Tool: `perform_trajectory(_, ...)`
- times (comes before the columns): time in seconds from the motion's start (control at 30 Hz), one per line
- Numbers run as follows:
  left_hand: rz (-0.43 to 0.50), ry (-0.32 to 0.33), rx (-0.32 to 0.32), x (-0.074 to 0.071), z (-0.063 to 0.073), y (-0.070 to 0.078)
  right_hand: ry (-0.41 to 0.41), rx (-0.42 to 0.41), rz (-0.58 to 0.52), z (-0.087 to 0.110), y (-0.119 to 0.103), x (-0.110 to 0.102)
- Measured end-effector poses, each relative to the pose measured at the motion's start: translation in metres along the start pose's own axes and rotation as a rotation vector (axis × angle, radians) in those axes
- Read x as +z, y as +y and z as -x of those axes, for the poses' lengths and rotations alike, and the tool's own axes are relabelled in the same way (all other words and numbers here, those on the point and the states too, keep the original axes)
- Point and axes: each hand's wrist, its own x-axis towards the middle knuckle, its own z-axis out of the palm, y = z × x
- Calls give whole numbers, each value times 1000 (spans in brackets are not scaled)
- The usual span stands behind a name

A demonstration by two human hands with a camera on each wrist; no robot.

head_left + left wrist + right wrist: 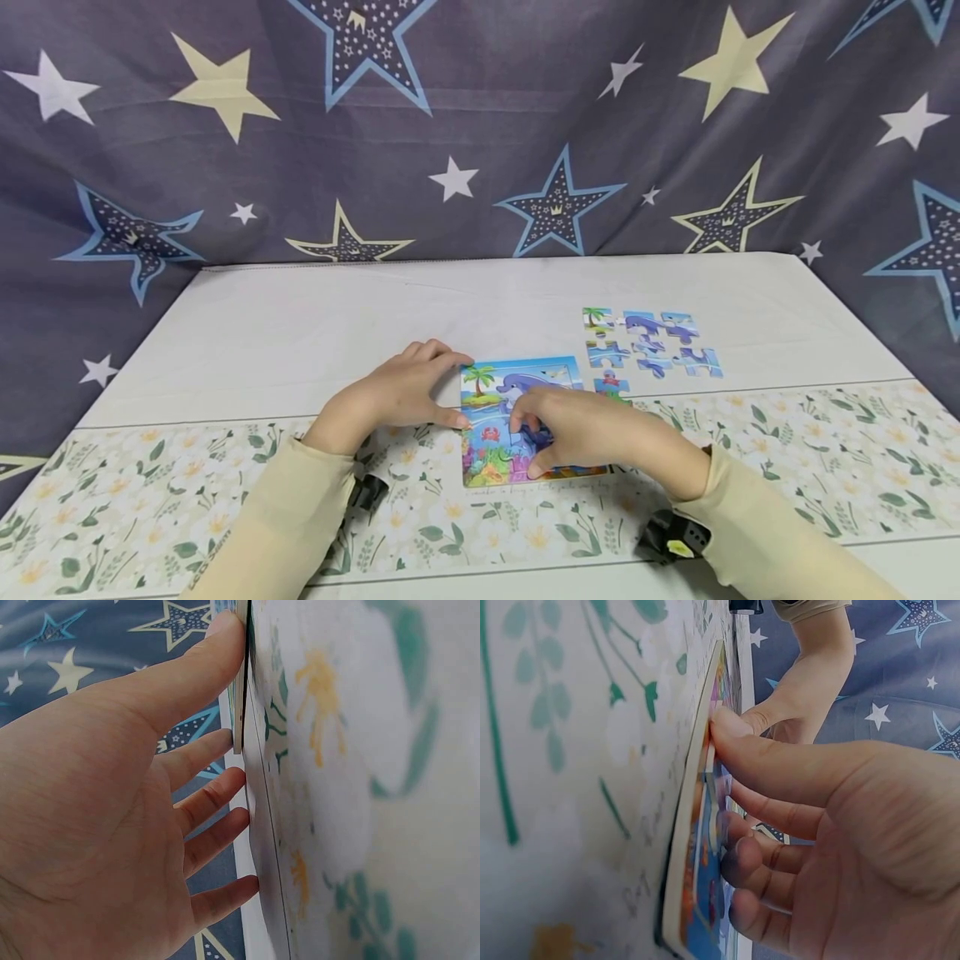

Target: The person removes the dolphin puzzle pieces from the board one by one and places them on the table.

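A flat puzzle board (491, 415) printed with a dolphin, a palm island and a coral seabed lies on the table. At its left edge rests my left hand (397, 387), the thumb (225, 652) on the border and the fingers spread fairly straight along the corner and tabletop. My right hand (581, 425) bends over the middle and lower part of the board. Its thumb and fingertips pinch a puzzle piece (711, 780) low against the picture, with one edge standing slightly proud. The palm hides the board's right side in the head view.
Several loose puzzle pieces (639, 323) lie in loose rows beyond the board's upper right, and another piece (611, 383) sits close to its right edge. A floral runner (450, 533) crosses the white table (300, 325). A star-patterned curtain (480, 108) hangs behind.
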Motion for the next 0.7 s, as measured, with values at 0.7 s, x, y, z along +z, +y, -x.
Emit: perform_trajectory(0.7,5,11,6,2,0,-2,-29,-128,-28,3,3,-3)
